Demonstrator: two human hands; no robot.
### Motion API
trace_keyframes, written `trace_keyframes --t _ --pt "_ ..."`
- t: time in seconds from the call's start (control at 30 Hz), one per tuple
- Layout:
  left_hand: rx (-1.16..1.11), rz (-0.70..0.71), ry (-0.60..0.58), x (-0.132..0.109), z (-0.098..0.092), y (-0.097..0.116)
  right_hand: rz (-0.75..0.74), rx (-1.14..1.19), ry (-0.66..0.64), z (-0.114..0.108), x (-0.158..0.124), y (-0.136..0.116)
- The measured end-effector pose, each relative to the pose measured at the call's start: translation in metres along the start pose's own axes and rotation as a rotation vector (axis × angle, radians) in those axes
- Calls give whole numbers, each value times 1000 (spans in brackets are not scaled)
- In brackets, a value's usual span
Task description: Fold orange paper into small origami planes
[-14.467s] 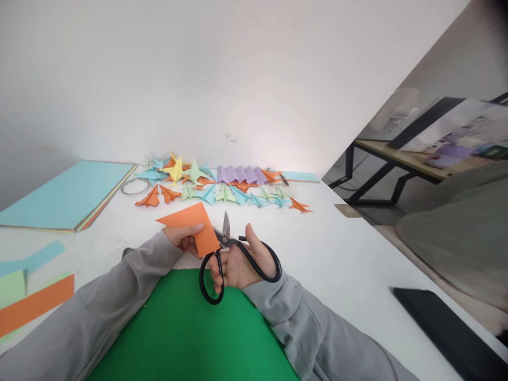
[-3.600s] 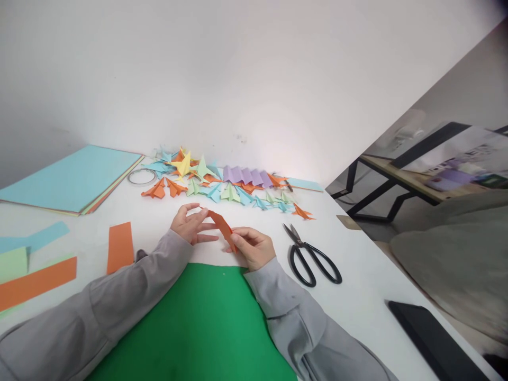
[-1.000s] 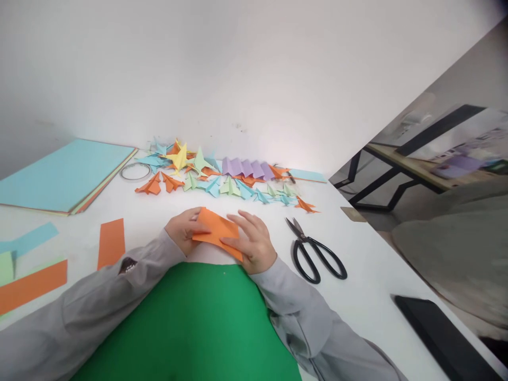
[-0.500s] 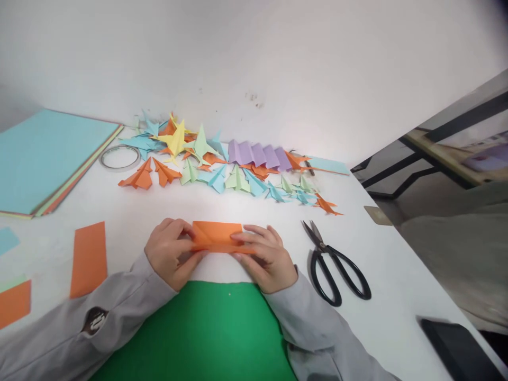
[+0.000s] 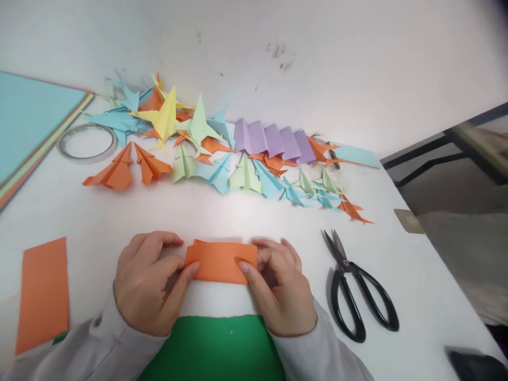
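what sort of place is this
Most likely a paper-craft table: scissors and many folded paper shapes lie on it, and a piece of orange paper is held at its near side.

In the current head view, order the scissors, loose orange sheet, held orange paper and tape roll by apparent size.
Largest: scissors and loose orange sheet, outlines too alike to rank.
Next: held orange paper.
Smallest: tape roll, though farther from the camera.

An orange paper piece (image 5: 220, 262) is folded into a narrow rectangle, with its long sides oriented crosswise at the lower centre of the view. Both short ends are pinched. At the upper left corner, the layers are slightly misaligned.
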State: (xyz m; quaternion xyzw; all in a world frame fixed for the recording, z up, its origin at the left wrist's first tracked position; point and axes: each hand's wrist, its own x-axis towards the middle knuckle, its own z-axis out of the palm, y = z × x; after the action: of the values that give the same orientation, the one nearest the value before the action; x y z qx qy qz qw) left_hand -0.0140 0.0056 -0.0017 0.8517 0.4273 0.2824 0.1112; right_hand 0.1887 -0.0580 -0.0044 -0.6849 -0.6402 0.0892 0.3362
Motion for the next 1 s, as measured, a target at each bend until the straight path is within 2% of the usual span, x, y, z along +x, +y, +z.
trace_keyframes --t 0.1,0.13,0.23,0.3,0.53,0.6,0.67,0.77,0.83,0.93,1.0 --pt "1 86 -42 1 -1 4 26 -14 67 -2 -6 -4" --pt "-2 68 -27 0 -1 5 7 -41 73 -5 -8 -5" --pt "-20 32 -13 0 -1 9 -176 -165 29 -15 -14 -7" --pt "-18 47 -19 -1 -1 8 -234 -155 10 -20 -17 -8" --pt "44 187 -76 2 -4 0 -187 -79 86 -18 -21 -11" --pt "-3 153 -86 3 -8 4 -172 -45 120 -18 -22 -12" --pt "-97 44 -111 4 -10 10 -127 27 140 -18 -23 -12" --pt "-235 57 -85 3 -12 13 6 197 170 -19 -21 -9" --pt "-254 99 -62 1 -11 12 -2 289 132 -20 -18 -6" --pt "-218 108 -42 -3 -8 7 -169 305 13 -20 -10 0" --pt "-192 96 -41 -4 -7 5 -229 284 -29 -19 -8 3"
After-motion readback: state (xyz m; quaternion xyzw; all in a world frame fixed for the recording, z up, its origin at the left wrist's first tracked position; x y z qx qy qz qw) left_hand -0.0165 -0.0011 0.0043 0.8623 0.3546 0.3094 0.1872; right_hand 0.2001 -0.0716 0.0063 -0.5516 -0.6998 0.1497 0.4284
